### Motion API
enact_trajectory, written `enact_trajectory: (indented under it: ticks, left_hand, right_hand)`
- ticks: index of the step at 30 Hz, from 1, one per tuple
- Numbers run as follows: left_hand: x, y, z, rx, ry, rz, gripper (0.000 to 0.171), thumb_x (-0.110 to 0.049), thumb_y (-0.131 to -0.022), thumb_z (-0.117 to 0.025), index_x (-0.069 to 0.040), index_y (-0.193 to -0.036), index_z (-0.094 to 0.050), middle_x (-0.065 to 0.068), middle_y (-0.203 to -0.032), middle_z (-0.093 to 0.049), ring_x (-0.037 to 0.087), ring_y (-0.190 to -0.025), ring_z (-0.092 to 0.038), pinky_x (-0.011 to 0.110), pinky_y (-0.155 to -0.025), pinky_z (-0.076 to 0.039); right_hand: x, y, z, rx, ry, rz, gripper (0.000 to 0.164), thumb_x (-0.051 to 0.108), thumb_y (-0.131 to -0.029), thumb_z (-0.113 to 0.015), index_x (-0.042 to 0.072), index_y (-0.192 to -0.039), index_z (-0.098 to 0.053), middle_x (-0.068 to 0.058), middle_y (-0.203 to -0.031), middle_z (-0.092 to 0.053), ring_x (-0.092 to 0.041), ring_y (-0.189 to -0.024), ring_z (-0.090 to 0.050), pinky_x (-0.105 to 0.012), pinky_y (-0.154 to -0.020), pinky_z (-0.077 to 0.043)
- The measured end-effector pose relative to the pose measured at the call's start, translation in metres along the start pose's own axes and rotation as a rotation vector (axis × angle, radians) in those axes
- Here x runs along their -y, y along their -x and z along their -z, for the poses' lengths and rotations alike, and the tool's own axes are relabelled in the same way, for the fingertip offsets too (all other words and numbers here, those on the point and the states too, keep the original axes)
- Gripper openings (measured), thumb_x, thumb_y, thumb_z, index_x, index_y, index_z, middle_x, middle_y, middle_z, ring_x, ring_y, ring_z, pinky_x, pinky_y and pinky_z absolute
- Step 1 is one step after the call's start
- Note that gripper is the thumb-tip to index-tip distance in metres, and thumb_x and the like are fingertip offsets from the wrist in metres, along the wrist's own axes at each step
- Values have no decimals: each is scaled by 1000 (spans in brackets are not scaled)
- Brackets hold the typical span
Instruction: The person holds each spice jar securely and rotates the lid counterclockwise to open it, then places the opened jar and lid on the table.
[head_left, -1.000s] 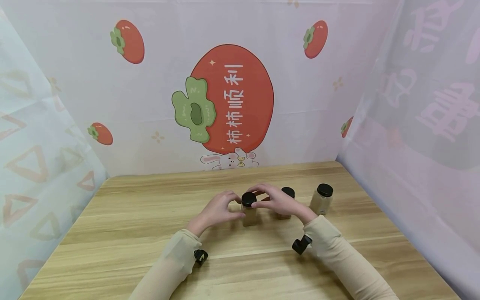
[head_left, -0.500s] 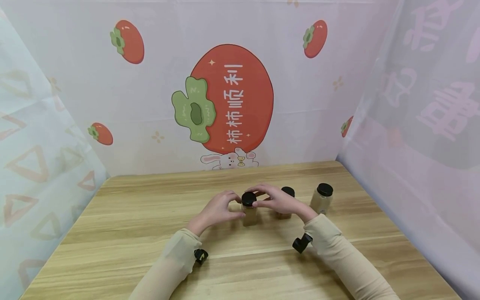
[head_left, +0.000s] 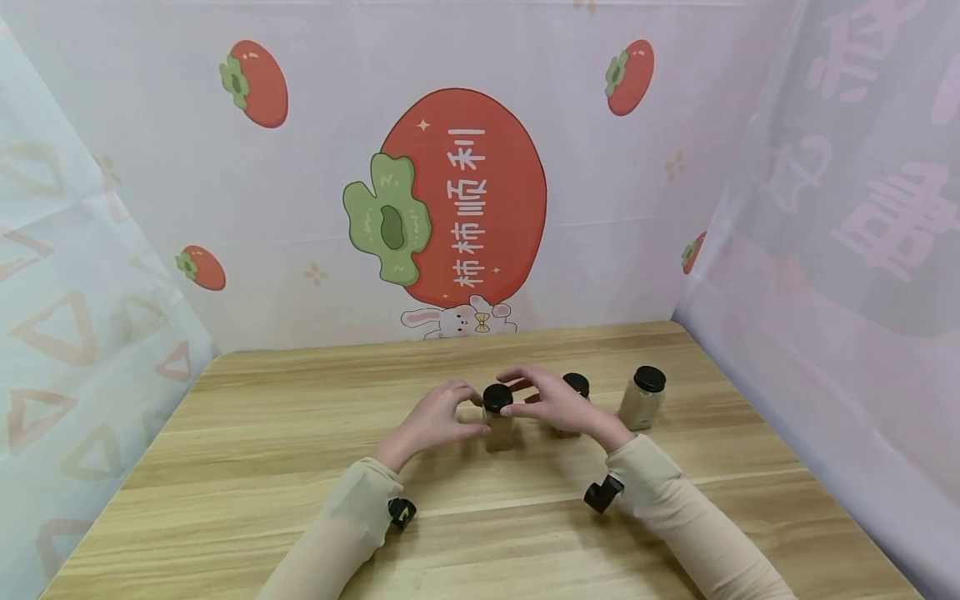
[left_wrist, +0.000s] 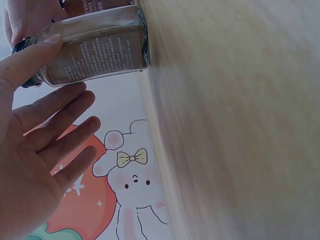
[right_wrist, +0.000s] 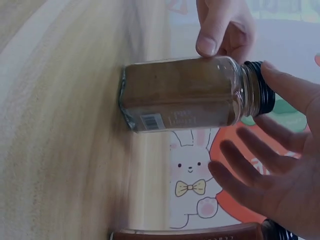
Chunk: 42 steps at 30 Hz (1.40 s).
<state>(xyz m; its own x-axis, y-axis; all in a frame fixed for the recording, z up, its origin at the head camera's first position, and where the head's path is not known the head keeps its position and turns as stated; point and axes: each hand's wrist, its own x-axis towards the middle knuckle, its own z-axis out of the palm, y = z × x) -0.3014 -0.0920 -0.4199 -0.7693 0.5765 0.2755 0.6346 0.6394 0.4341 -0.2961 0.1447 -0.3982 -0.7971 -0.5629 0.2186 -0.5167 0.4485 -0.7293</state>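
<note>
A square glass spice jar of brown powder stands upright on the wooden table, its black lid on top. My left hand holds the jar's side between thumb and index finger; the other fingers fan out loosely in the left wrist view. From the other side, my right hand pinches the ribbed lid with thumb and index finger, its remaining fingers spread below. White print covers one face of the jar, and a small barcode label shows on another.
Partly behind my right hand stands a second black-lidded jar with reddish-brown contents. A third jar, holding paler powder, stands farther right. Printed cloth walls enclose the table's back and sides.
My right thumb has shifted slightly left across the lid, and the right wrist has turned a little. The left hand and the jar stay in place.
</note>
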Motion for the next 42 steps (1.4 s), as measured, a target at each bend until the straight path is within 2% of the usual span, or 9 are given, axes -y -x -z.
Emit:
enact_trajectory:
  ticks: [6, 16, 26, 32, 39, 42]
  left_hand:
    - [0, 1, 1, -9, 11, -20, 41, -38, -77, -77, -10, -105, -68, 1, -104, -66, 25, -104, -61, 39, -92, -49]
    - [1, 0, 0, -14, 21, -21, 39, -35, -77, -77, -9, -104, -68, 2, -103, -66, 27, -104, -61, 40, -91, -49]
    - [-1, 0, 2, -12, 0, -20, 39, -38, -77, -77, -11, -104, -68, 1, -103, -66, 21, -103, -60, 38, -91, -49]
    - [-1, 0, 1, -13, -3, -25, 39, -37, -77, -77, -10, -104, -68, 1, -103, -66, 22, -103, -60, 38, -91, -49]
    - [1, -1, -1, -17, -8, -34, 40, -37, -77, -77, -9, -103, -68, 2, -102, -66, 24, -102, -61, 37, -90, -49]
    - [0, -1, -1, -15, -2, -30, 40, -37, -77, -77, -9, -103, -68, 2, -102, -66, 24, -103, -61, 37, -91, -49]
  right_hand:
    - [7, 1, -6, -106, 74, -28, 50, 35, -82, -74, 9, -120, -55, -7, -121, -60, -32, -113, -58, -45, -90, -51]
    - [12, 1, -8, -135, 107, -41, 49, 32, -80, -76, 7, -117, -55, -9, -118, -61, -32, -113, -58, -46, -88, -51]
    - [11, 1, -7, -115, 80, -41, 47, 30, -83, -73, 5, -119, -55, -10, -122, -60, -31, -114, -58, -44, -89, -52]
    - [7, 1, -6, -89, 59, -19, 45, 30, -85, -71, 7, -120, -56, -10, -124, -59, -30, -115, -58, -41, -91, -52]
    - [2, 1, -3, -28, 1, 21, 42, 27, -88, -67, 7, -124, -55, -11, -128, -56, -34, -117, -56, -52, -96, -46]
    - [1, 1, -1, -3, -1, 25, 43, 27, -89, -66, 8, -126, -55, -10, -130, -55, -33, -118, -55, -52, -96, -46]
